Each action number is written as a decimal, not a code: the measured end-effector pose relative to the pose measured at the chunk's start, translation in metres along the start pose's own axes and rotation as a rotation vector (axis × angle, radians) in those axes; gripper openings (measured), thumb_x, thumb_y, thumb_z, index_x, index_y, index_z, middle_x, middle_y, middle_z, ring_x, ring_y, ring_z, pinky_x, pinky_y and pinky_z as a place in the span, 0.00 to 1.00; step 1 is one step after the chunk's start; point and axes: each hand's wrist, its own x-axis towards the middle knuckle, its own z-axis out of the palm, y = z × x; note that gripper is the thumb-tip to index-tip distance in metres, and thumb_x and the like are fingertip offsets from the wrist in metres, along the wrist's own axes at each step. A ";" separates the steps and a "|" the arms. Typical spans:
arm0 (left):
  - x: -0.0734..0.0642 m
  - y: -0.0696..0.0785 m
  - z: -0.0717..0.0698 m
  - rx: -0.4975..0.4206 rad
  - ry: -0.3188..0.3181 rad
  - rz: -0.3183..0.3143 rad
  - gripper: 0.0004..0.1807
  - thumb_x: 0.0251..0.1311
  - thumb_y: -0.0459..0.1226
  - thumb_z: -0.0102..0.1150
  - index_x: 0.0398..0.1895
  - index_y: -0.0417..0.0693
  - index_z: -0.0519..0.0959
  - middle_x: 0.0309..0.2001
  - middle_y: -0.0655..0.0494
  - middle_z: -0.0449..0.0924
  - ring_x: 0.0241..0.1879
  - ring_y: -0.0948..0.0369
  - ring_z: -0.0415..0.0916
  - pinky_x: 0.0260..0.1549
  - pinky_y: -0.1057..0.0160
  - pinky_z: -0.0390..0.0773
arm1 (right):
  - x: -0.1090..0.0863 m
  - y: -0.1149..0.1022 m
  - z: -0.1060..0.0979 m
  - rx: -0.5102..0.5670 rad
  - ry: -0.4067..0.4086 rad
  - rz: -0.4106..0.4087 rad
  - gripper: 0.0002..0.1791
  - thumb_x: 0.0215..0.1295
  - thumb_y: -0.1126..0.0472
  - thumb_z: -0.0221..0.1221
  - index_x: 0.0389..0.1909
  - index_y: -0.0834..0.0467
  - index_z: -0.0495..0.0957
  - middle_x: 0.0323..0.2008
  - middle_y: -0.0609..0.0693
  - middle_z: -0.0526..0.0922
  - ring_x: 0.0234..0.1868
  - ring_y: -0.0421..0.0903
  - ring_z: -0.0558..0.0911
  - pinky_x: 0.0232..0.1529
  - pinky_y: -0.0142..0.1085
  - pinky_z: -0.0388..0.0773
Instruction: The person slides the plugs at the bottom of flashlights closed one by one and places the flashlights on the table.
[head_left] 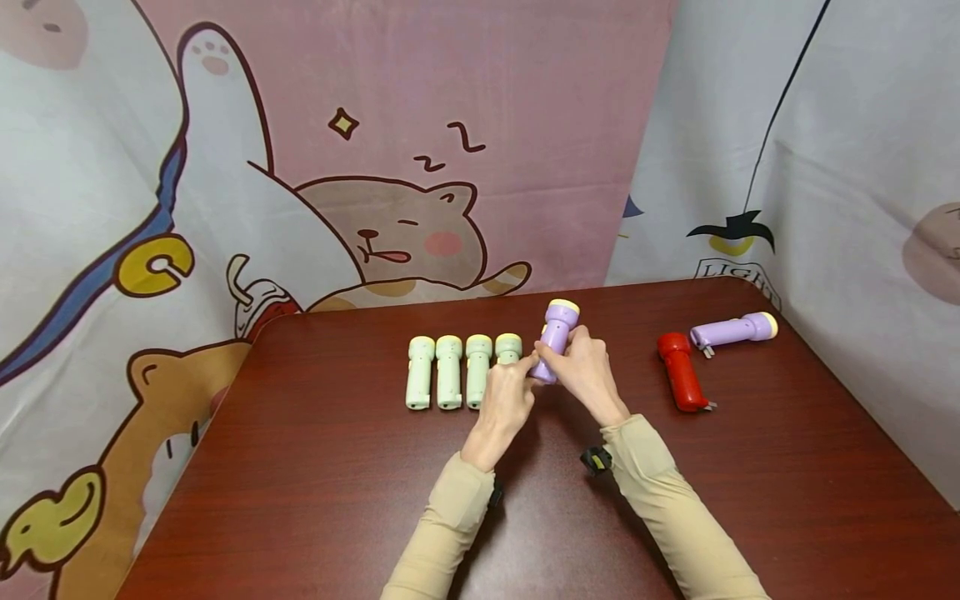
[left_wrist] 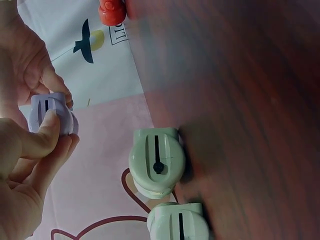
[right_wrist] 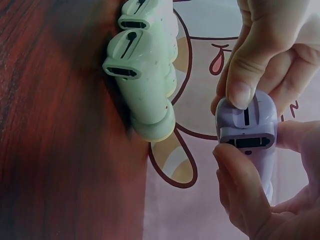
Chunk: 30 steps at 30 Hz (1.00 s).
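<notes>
Both hands hold one purple flashlight (head_left: 558, 331) over the middle of the table, its pale yellow head pointing away. My right hand (head_left: 587, 375) grips the body from the right, with the thumb and fingers on either side. At the tail end, my left hand (head_left: 504, 404) pinches the flashlight; its thumb (right_wrist: 242, 95) presses beside a narrow dark slot there. No prongs stick out of this tail in the right wrist view. Just left of the hands, several pale green flashlights (head_left: 448, 375) lie in a row, heads away, the rightmost partly hidden by my left hand.
To the right lie a red flashlight (head_left: 681, 373) and another purple flashlight (head_left: 727, 332), both with metal prongs sticking out at the tail. A cloth with cartoon animals (head_left: 420, 225) hangs behind the dark red wooden table (head_left: 315, 500).
</notes>
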 end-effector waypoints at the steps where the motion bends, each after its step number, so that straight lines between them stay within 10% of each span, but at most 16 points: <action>1: 0.000 0.000 0.000 0.002 -0.008 0.000 0.14 0.47 0.27 0.67 0.40 0.42 0.84 0.34 0.48 0.87 0.26 0.58 0.84 0.22 0.67 0.78 | 0.001 0.001 0.000 0.003 -0.005 0.004 0.27 0.56 0.44 0.62 0.35 0.67 0.71 0.22 0.54 0.75 0.22 0.46 0.76 0.19 0.32 0.68; 13: 0.003 -0.013 -0.003 0.027 -0.159 -0.025 0.19 0.48 0.38 0.69 0.44 0.40 0.84 0.38 0.50 0.87 0.34 0.58 0.85 0.32 0.66 0.81 | 0.005 0.016 0.005 0.025 -0.080 0.050 0.27 0.56 0.44 0.62 0.37 0.67 0.73 0.27 0.59 0.80 0.24 0.48 0.81 0.20 0.31 0.73; 19: 0.005 -0.022 -0.006 0.168 -0.172 -0.160 0.12 0.49 0.40 0.70 0.37 0.44 0.86 0.32 0.52 0.87 0.30 0.52 0.84 0.25 0.59 0.80 | 0.007 0.025 0.005 0.031 -0.105 0.073 0.28 0.56 0.44 0.61 0.39 0.66 0.72 0.31 0.61 0.81 0.27 0.50 0.83 0.21 0.33 0.77; 30: 0.002 -0.025 0.003 0.232 -0.185 -0.163 0.09 0.43 0.41 0.74 0.23 0.46 0.85 0.23 0.51 0.82 0.26 0.49 0.82 0.24 0.57 0.79 | 0.007 0.029 0.012 -0.013 -0.177 0.075 0.25 0.57 0.44 0.61 0.35 0.65 0.73 0.31 0.61 0.82 0.26 0.49 0.82 0.22 0.32 0.75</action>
